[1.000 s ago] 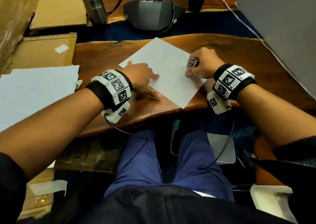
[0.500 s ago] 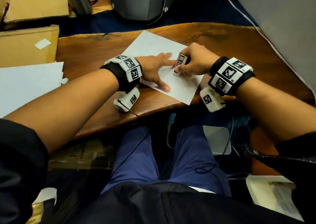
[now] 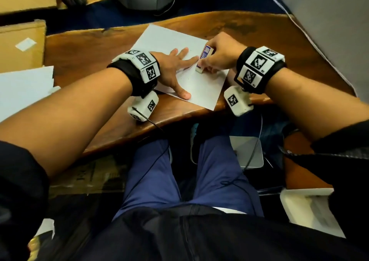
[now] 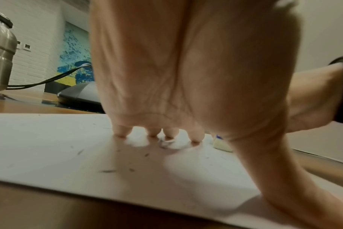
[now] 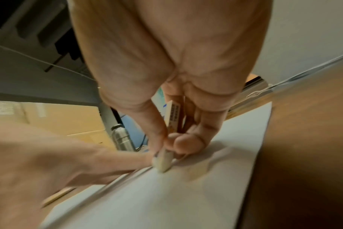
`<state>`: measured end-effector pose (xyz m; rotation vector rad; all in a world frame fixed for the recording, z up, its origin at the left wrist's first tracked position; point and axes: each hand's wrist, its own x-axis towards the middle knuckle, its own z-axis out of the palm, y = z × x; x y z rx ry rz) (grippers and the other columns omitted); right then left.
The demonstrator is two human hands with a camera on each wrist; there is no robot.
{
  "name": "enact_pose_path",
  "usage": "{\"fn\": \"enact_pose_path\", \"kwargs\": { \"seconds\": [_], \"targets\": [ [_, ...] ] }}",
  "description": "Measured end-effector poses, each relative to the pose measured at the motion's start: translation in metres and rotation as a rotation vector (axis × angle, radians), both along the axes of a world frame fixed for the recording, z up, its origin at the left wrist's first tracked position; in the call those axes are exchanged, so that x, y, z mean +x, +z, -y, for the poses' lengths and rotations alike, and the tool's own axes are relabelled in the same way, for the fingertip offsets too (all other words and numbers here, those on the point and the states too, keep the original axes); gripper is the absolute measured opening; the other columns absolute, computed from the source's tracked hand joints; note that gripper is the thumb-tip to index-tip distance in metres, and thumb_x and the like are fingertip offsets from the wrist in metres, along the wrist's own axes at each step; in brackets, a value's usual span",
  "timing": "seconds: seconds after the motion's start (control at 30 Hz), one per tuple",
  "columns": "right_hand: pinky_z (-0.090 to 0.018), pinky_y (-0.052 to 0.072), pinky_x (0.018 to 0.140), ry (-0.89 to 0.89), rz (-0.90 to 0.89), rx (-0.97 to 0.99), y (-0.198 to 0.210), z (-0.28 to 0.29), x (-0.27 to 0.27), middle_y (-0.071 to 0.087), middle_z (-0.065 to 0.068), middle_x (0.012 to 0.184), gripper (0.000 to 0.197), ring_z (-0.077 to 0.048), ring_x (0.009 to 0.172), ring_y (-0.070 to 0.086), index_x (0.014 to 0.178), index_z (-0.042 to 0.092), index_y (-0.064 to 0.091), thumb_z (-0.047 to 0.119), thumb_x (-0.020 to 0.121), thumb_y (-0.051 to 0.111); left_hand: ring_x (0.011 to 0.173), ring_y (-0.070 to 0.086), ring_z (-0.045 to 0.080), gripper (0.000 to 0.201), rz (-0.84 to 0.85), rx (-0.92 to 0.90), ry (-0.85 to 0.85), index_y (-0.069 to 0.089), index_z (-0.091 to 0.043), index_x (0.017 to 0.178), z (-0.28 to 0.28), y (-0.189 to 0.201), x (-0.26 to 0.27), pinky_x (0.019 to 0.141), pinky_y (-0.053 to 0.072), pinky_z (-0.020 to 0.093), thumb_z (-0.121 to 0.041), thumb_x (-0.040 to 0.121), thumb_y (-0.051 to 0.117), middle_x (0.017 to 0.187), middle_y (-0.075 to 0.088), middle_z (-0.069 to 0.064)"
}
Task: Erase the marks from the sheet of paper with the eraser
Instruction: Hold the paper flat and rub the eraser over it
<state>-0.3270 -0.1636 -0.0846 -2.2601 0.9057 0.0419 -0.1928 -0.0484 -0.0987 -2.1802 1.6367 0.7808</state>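
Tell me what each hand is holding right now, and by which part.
The right hand pinches the eraser by its sleeved upper part, bare tip on the paper. The left hand holds nothing; its straight fingers press on the paper.

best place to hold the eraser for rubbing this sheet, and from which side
Probably by its printed sleeve, from above, as the right hand does now: the eraser stands tilted, bare tip down on the sheet of paper, so its upper part is free.
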Motion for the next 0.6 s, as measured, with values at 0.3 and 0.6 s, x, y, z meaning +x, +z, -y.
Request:
{"fn": "enact_pose_path", "kwargs": {
  "seconds": [0.3, 0.6],
  "targets": [
    [-0.024, 0.059, 0.064, -0.036, -0.008, 0.056, 0.002, -0.002, -0.004, 0.072, -0.005, 0.091, 0.027, -0.015, 0.077, 0.071, 0.109, 0.009, 0.069, 0.022, 0.087, 0.075, 0.149, -0.018, 0.024, 0.129, 0.034, 0.018, 0.004, -0.019, -0.045, 0.149, 0.000, 0.004, -0.008, 0.119, 0.003, 0.056, -0.078, 0.057, 0.065, 0.160, -0.028, -0.004],
    [-0.019, 0.055, 0.061, 0.069, -0.050, 0.060, -0.001, -0.006, -0.012, 0.072, -0.004, 0.092, 0.022, -0.013, 0.075, 0.069, 0.104, 0.011, 0.070, 0.024, 0.086, 0.075, 0.149, -0.018, 0.026, 0.128, 0.058, 0.042, 0.012, -0.021, -0.044, 0.148, -0.001, 0.009, -0.013, 0.119, 0.004, 0.056, -0.077, 0.060, 0.065, 0.159, -0.029, -0.002]
  ]
}}
